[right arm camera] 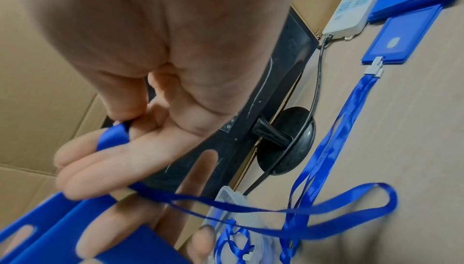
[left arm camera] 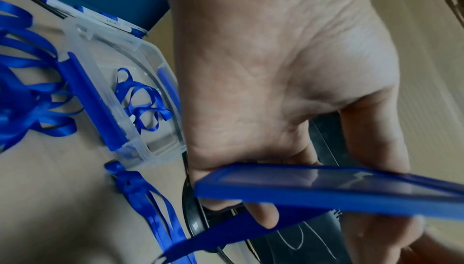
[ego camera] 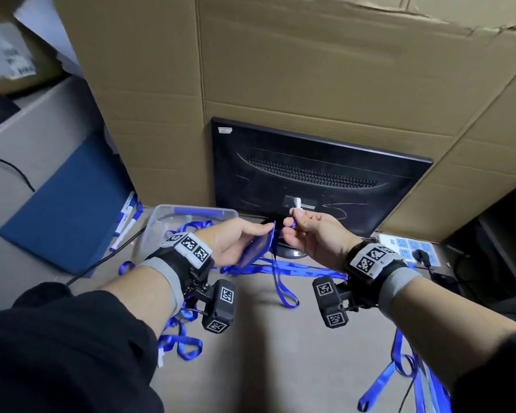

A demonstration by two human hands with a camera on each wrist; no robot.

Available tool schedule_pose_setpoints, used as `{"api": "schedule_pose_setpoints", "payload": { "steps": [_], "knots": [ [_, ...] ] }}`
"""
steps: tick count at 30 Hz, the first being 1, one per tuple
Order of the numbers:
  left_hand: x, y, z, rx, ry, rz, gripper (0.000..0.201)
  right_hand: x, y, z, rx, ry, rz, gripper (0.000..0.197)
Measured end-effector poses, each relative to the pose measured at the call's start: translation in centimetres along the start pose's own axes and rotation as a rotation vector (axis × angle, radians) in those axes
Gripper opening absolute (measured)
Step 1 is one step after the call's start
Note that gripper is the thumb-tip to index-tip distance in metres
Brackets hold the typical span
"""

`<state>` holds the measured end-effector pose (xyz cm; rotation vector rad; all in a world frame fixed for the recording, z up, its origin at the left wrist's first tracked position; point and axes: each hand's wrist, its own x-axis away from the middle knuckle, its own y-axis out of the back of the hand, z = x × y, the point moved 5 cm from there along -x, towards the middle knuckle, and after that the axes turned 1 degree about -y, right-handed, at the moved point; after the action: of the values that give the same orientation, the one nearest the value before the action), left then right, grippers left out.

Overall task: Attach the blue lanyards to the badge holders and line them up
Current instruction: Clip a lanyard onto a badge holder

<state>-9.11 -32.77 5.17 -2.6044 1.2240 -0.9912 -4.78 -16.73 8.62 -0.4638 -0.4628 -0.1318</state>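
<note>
Left hand [ego camera: 236, 239] grips holder [ego camera: 258, 248], slot end toward right hand [ego camera: 313, 234], which pinches lanyard [right arm camera: 113, 136] just beside it.

Left hand [left arm camera: 276, 93] gripping blue badge holder [left arm camera: 326, 191], clear box [left arm camera: 140, 149] beside, loose lanyards [left arm camera: 30, 97]

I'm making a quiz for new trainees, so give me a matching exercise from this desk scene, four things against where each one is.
Things:
1. badge holder
2. lanyard end
3. clear plastic box
4. power strip

Places:
A. on the desk by the monitor's right edge
B. pinched in the right hand
C. held in the left hand
D. on the desk left of the monitor stand

Pairs: 1-C, 2-B, 3-D, 4-A
</note>
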Motion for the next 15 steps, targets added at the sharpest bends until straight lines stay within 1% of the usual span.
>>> {"api": "schedule_pose_setpoints", "payload": {
  "steps": [2, 5, 7, 9, 11, 12, 13, 14, 15],
  "knots": [
    [-0.1, -1.0, -0.2, 0.003, 0.002, 0.0, 0.022, 0.2, 0.2, 0.5, -0.062, 0.02, -0.045, 0.013],
    [-0.2, -1.7, -0.2, 0.005, 0.025, 0.026, 0.028, 0.1, 0.5, 1.2, -0.1, 0.069, -0.065, 0.014],
    [-0.1, -1.5, 0.0, -0.004, 0.058, 0.035, 0.032, -0.3, 1.3, 1.7, -0.067, 0.132, -0.157, 0.015],
    [-0.2, -0.8, 0.2, -0.018, 0.084, 0.009, 0.034, -0.6, 3.1, 2.2, 0.097, 0.203, -0.335, 0.022],
    [-0.1, 0.2, 0.1, 0.006, 0.071, -0.058, 0.029, -0.7, 4.8, 2.4, 0.257, 0.253, -0.463, 0.031],
    [0.0, 0.8, -0.1, 0.053, 0.051, -0.086, 0.027, -0.7, 5.2, 2.4, 0.327, 0.277, -0.481, 0.032],
    [0.3, 1.1, -0.5, 0.123, 0.022, -0.096, 0.026, -0.8, 5.2, 2.1, 0.407, 0.276, -0.47, 0.027],
    [0.5, 1.4, -0.9, 0.176, -0.007, -0.094, 0.028, -1.0, 4.8, 1.6, 0.492, 0.239, -0.428, 0.02],
    [0.8, 1.5, -1.3, 0.205, -0.026, -0.081, 0.03, -1.3, 4.3, 0.6, 0.593, 0.164, -0.353, 0.031]
  ]
}}
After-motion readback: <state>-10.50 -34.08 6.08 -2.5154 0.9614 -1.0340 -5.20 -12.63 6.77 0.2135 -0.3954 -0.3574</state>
